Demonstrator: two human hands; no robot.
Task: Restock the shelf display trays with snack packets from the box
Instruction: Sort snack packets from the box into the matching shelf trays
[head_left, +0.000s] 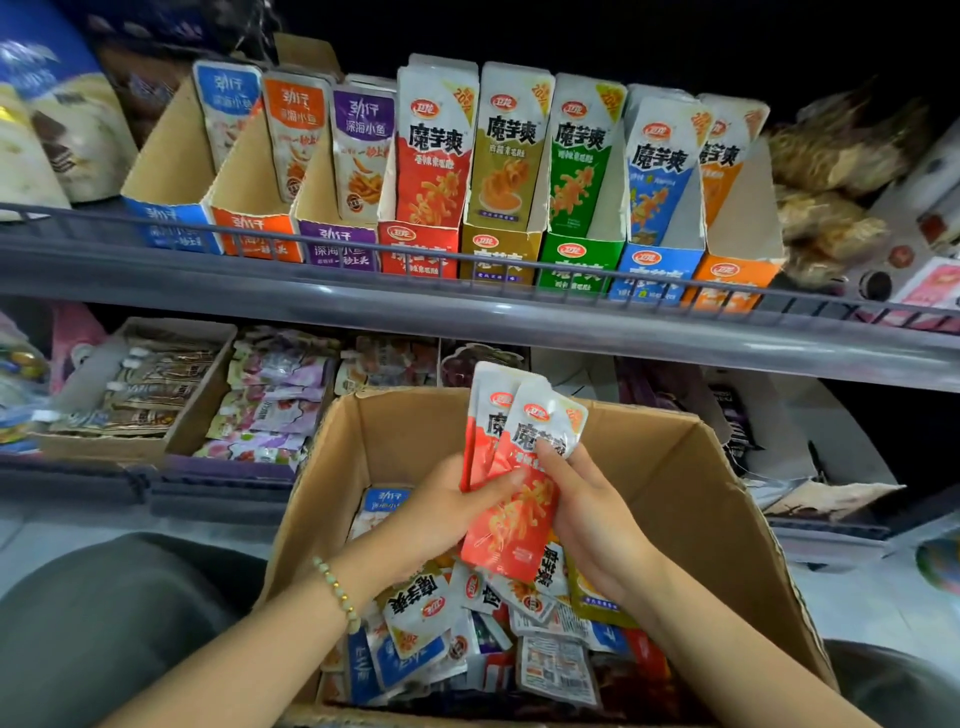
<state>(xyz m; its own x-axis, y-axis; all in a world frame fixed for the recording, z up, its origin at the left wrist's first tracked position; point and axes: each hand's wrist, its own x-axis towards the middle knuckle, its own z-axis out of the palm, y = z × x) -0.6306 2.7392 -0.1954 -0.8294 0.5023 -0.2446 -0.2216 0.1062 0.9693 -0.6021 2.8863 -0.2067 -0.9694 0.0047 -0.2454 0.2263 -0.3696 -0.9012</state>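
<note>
A small stack of red-and-white snack packets (511, 514) stands upright above the open cardboard box (691, 483). My left hand (452, 512) grips the stack from the left, thumb across its front. From the right, my right hand (587, 512) holds it too, fingers on the packets' upper part. The box below holds several loose packets (426, 623) in red, blue and yellow. On the upper shelf stands a row of display trays; the red tray (415, 249) holds matching red packets (434, 150).
Blue, orange and purple fish-snack trays (249, 228) stand left of the red tray; yellow, green, blue and orange trays (582, 260) to its right. A wire rail (311, 244) runs along the upper shelf's front. The lower shelf carries open boxes of other snacks (156, 389).
</note>
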